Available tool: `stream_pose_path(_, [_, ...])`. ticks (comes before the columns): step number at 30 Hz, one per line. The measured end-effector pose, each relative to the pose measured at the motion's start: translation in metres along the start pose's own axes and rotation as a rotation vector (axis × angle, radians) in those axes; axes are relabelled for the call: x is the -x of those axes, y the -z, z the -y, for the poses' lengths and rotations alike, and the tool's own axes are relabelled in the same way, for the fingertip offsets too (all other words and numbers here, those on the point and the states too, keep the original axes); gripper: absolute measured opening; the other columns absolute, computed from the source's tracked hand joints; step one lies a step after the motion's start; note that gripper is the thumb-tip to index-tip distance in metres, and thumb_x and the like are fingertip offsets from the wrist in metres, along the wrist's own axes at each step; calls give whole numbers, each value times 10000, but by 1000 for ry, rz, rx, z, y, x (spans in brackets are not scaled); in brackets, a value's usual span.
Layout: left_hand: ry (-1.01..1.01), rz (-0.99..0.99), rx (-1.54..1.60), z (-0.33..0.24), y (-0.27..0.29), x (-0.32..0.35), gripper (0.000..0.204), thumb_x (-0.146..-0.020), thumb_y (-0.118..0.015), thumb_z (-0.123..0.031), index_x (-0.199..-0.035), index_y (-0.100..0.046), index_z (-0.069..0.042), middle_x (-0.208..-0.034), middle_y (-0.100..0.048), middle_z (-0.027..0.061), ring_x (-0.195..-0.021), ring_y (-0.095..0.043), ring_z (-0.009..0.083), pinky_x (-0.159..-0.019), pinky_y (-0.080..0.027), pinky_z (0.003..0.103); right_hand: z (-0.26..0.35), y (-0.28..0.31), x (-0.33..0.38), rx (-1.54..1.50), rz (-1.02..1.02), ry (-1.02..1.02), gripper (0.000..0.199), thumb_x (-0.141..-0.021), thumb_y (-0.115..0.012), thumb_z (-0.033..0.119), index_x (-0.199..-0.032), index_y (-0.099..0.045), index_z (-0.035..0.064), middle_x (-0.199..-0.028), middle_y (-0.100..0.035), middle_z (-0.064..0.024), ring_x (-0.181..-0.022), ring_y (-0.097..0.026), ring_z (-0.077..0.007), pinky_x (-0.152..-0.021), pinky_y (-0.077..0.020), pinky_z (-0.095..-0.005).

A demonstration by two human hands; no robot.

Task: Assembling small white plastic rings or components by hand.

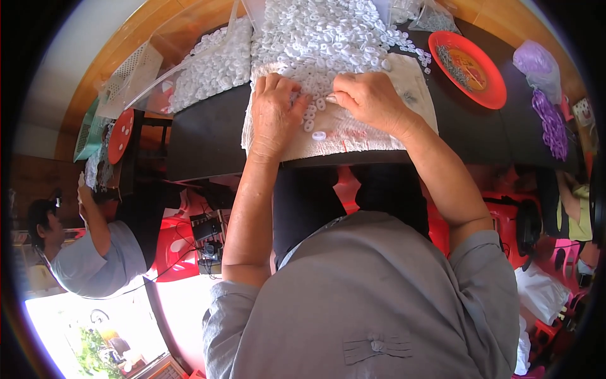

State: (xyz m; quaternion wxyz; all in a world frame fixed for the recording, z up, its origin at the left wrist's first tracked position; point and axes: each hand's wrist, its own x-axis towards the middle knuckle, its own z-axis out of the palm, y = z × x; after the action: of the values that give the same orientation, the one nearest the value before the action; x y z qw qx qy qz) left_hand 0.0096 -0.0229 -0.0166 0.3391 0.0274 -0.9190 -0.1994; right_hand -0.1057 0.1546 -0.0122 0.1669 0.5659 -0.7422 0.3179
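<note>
Small white oval plastic pieces with holes (319, 38) are heaped at the far side of the table and spill onto a cream towel (391, 136). My left hand (275, 112) rests at the left of the towel, its fingers curled around what seems to be one of these pieces, mostly hidden. Close by on the right, my right hand (372, 101) is closed in a pinch at the near edge of the heap. What lies between its fingertips is too small to make out. Several loose pieces lie between my hands, and a single white piece (319, 136) sits nearer to me.
A red oval plate (492, 88) holds small metal parts at the right. Beyond it are a purple plastic bag (536, 63) and a bundle of purple links (550, 126). A clear bag of white pieces (218, 66) lies at the left. Another person (101, 252) works farther left.
</note>
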Motion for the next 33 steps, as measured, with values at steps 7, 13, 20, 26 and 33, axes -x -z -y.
stream_pose_path(7, [-3, -1, 7, 0, 1, 0, 203, -729, -773, -91, -894, -670, -33, -933, -613, 90, -957, -557, 299, -834, -468, 384, -1, -1, 1, -7, -13, 5, 166, -849, -634, 211, -766, -563, 86, -621, -600, -111, -609, -626, -332, -541, -463, -457])
stream_pose_path(13, [0, 1, 1, 0, 0, -1, 205, -732, -772, -97, -895, -667, -31, -935, -609, 92, -956, -556, 301, -830, -469, 384, 0, 0, 1, -10, -14, 11, 162, -848, -652, 188, -775, -562, 75, -637, -600, -104, -605, -623, -315, -536, -460, -424])
stream_pose_path(20, [-3, 6, -4, 0, 1, 0, 204, -735, -771, -101, -897, -668, -34, -937, -606, 90, -964, -551, 299, -825, -469, 386, 3, 3, 0, -21, -32, 37, 160, -843, -667, 152, -778, -553, 60, -664, -604, -96, -607, -620, -297, -532, -457, -389])
stream_pose_path(26, [-3, -9, 23, 2, -3, 0, 202, -719, -763, -173, -846, -673, -43, -913, -616, 91, -943, -544, 312, -835, -445, 410, 4, 4, 2, -46, -41, 47, 137, -828, -676, 123, -789, -560, 60, -668, -587, -92, -602, -610, -292, -532, -456, -385])
stream_pose_path(33, [-6, -7, 27, 4, -1, -1, 190, -718, -753, -160, -842, -670, -43, -912, -612, 98, -942, -541, 323, -828, -446, 414, 66, 7, 57, -220, -219, 199, 190, -731, -742, 48, -848, -596, 16, -692, -541, -100, -603, -562, -288, -508, -415, -380])
